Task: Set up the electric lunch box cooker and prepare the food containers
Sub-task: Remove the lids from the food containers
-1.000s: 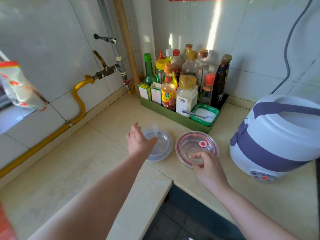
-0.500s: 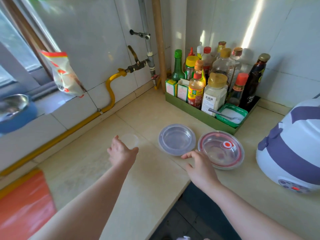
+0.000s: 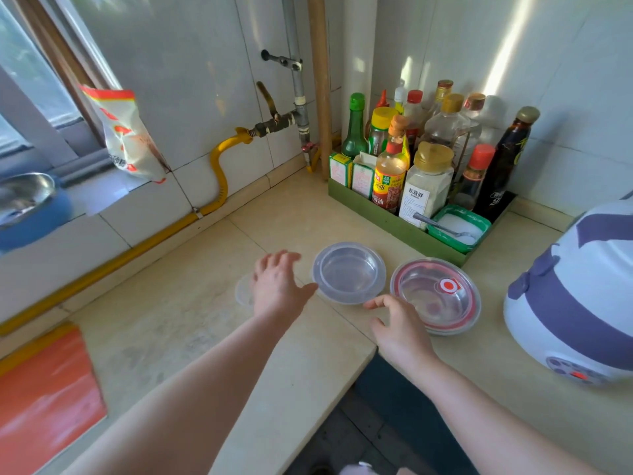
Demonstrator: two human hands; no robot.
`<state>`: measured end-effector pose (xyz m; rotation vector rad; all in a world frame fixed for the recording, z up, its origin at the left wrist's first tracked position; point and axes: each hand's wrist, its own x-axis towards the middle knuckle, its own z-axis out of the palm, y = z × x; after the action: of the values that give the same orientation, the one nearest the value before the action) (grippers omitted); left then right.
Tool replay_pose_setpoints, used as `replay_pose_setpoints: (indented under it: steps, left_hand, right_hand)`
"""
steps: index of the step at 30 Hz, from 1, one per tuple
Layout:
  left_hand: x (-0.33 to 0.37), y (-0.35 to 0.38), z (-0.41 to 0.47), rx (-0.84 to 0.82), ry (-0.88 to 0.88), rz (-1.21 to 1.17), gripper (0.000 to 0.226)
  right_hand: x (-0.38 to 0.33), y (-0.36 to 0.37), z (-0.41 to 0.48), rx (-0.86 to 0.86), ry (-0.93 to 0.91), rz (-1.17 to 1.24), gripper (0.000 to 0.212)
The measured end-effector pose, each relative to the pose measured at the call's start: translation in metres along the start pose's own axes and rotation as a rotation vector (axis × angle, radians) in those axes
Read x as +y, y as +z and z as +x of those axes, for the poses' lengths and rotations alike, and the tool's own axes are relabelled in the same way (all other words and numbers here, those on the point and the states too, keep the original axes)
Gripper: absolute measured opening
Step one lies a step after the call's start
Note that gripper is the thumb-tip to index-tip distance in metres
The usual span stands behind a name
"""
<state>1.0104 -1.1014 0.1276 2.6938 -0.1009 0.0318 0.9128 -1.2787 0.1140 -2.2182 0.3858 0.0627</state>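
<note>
The clear plastic bowl (image 3: 348,273) sits on the worktop (image 3: 178,323) between your hands; it looks light, thin and bendy, so hold it by its rim. Your left hand (image 3: 278,286) and right hand (image 3: 401,332) are both open and hold nothing, with the red-ringed lid (image 3: 435,295) beside your right hand.

Cooker (image 3: 575,303) R of lidded bowl (image 3: 435,296)

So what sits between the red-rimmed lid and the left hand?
In the head view, the clear plastic container sits between the red-rimmed lid and the left hand, on the counter.
</note>
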Motion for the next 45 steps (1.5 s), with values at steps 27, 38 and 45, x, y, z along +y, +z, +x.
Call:
replay_pose_setpoints:
  steps: [27,38,45]
  left_hand:
    - [0.039,0.038,0.009,-0.253,0.508,0.409,0.074]
    - [0.034,0.040,0.013,-0.213,0.596,0.542,0.051]
    - [0.026,0.025,0.012,-0.090,0.538,0.267,0.045]
  right_hand:
    - [0.001,-0.002,-0.002,-0.036,0.155,0.255,0.017]
    - [0.007,-0.002,-0.002,-0.031,0.208,0.261,0.017]
    - [-0.005,0.004,0.000,-0.066,0.197,0.279,0.018]
